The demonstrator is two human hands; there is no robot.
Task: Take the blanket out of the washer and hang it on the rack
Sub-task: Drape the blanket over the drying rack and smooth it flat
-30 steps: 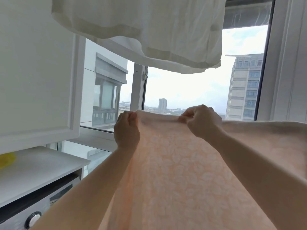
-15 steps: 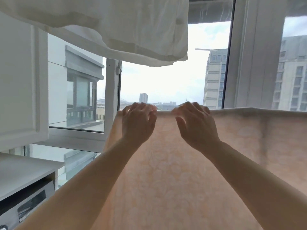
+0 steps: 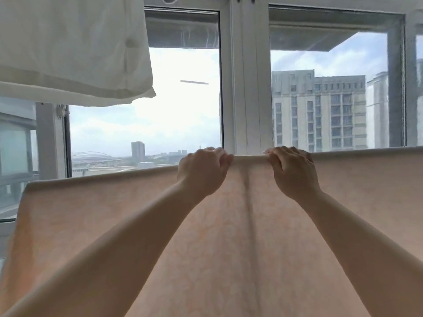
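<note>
Left fingers: curled over the top edge of the blanket (image 3: 229, 236), knuckles up; the left hand (image 3: 202, 171) grips the fold.
Right fingers: likewise curled over the same edge; the right hand (image 3: 291, 171) grips it just beside the left, a short pale rolled stretch of edge showing between them.
Blanket: thin peach cloth with a faint leafy pattern, light showing through it; it hangs down in a wide sheet before the person, with a dark vertical crease below the gap between the hands.
Top edge: nearly straight, sloping down to the left corner; it runs out of view at the right.
Above left: a white, softly wrinkled sheet (image 3: 73, 49) hangs well apart from the blanket.
Beyond: white-framed window (image 3: 243, 88), open sky and buildings behind.
</note>
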